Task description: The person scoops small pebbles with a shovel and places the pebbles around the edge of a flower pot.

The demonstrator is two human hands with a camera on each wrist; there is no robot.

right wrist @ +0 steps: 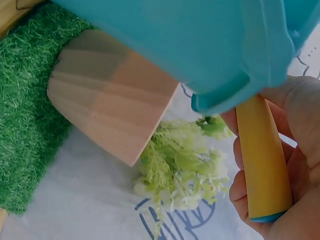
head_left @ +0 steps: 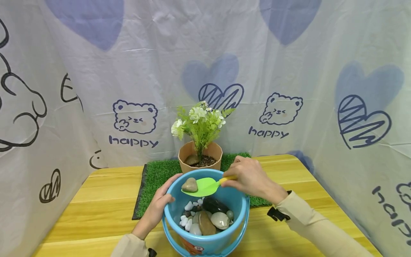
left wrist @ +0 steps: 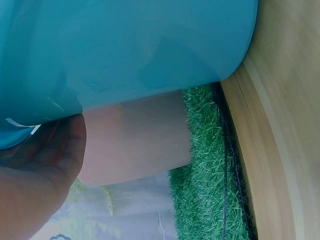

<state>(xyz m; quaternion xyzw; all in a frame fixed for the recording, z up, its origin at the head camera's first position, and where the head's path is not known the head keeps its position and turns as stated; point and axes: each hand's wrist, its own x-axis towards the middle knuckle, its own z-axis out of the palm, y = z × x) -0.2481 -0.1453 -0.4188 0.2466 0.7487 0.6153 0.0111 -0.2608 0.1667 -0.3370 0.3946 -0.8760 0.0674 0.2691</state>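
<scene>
My left hand [head_left: 157, 205] grips the left rim of a light-blue bucket [head_left: 221, 241], thumb over the edge and fingers along the outside. In the right wrist view, my right hand [right wrist: 302, 130] is wrapped round the yellow handle [right wrist: 262, 165] of a toy shovel. The shovel's green blade [head_left: 207, 185] lies over the bucket's opening, with a brownish stone [head_left: 190, 185] on its tip. Below, inside the bucket, are a black stone [head_left: 214, 205], a brown stone [head_left: 206, 223], a pale stone [head_left: 220, 220] and several white pebbles [head_left: 188, 225].
Just behind the bucket stands a tan flowerpot [head_left: 216, 166] with white flowers [head_left: 197, 114], dark soil and a stone [head_left: 192, 159] in it. It sits on an artificial grass mat [head_left: 154, 185] on the wooden table [head_left: 106, 200]. A printed cloth [head_left: 173, 43] hangs around the table.
</scene>
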